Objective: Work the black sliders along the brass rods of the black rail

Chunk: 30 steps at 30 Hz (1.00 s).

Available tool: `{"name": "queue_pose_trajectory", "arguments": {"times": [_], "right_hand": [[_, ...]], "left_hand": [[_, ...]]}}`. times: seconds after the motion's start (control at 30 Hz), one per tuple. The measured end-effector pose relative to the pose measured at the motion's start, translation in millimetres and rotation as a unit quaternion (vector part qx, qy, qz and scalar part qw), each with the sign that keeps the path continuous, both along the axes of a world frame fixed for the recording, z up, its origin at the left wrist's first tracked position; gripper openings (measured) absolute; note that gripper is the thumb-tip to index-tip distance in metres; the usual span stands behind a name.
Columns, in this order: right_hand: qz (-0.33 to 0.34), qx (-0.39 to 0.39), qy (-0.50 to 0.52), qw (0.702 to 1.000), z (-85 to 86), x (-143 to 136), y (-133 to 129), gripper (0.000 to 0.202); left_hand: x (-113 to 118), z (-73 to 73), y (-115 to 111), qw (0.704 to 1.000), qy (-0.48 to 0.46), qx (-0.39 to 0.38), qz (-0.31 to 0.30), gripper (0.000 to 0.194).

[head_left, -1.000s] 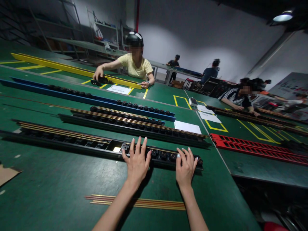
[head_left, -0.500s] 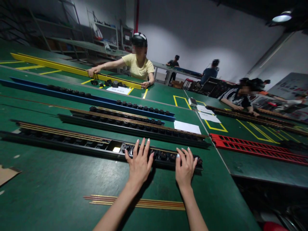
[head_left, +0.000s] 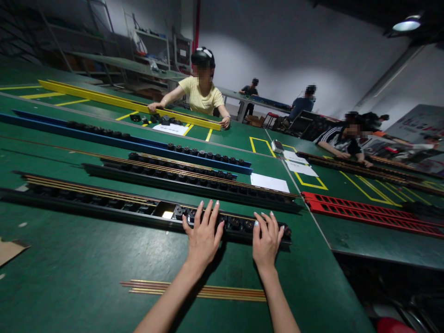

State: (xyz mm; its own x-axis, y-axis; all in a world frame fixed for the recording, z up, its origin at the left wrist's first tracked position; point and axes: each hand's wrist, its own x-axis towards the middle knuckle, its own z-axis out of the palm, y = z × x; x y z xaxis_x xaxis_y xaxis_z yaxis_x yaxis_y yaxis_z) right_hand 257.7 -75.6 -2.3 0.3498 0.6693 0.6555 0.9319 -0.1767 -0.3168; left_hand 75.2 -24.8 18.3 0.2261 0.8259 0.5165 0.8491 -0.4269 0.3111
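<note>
A long black channel (head_left: 114,210) lies across the green table, with black blocks and thin copper-coloured rods in it. My left hand (head_left: 204,236) rests on its right part, fingers spread over the blocks. Near the right end, my right hand (head_left: 267,240) lies on the same channel with its fingers apart. Neither hand grips anything. Between the left-hand blocks and the rods' ends, a gap in the channel shows a bright patch (head_left: 167,214). Several loose copper-coloured rods (head_left: 229,293) lie on the table in front of the channel, partly under my left forearm.
Behind are another black channel (head_left: 194,187), a blue channel (head_left: 145,147) and white paper (head_left: 269,182). Red slotted strips (head_left: 374,215) lie to the right. Across the table, a person (head_left: 204,95) holds a yellow channel (head_left: 104,99). Cardboard (head_left: 12,252) lies at left.
My left hand has shifted slightly right along the black channel. The person opposite and the yellow channel have moved to the right. My right hand has hardly moved.
</note>
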Motion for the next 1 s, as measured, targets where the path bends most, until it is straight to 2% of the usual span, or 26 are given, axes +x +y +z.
{"name": "queue_pose_trajectory", "arguments": {"times": [0.27,0.47,0.8,1.0], "right_hand": [[-0.002,-0.001,-0.002,1.0,1.4,-0.1,1.1,0.034],[-0.002,-0.002,-0.005,1.0,0.7,0.1,0.3,0.034],[0.001,-0.001,-0.005,1.0,0.6,0.2,-0.6,0.034],[-0.004,-0.003,-0.007,1.0,0.6,0.0,-0.2,0.034]], "left_hand": [[0.5,0.0,-1.7,1.0,0.009,-0.002,0.0,0.053],[2.5,-0.9,-1.1,1.0,-0.012,-0.004,-0.028,0.052],[2.6,-0.3,-3.2,0.999,-0.018,0.009,-0.028,0.053],[5.7,-0.2,-5.0,0.999,-0.014,0.013,-0.048,0.052]]}}
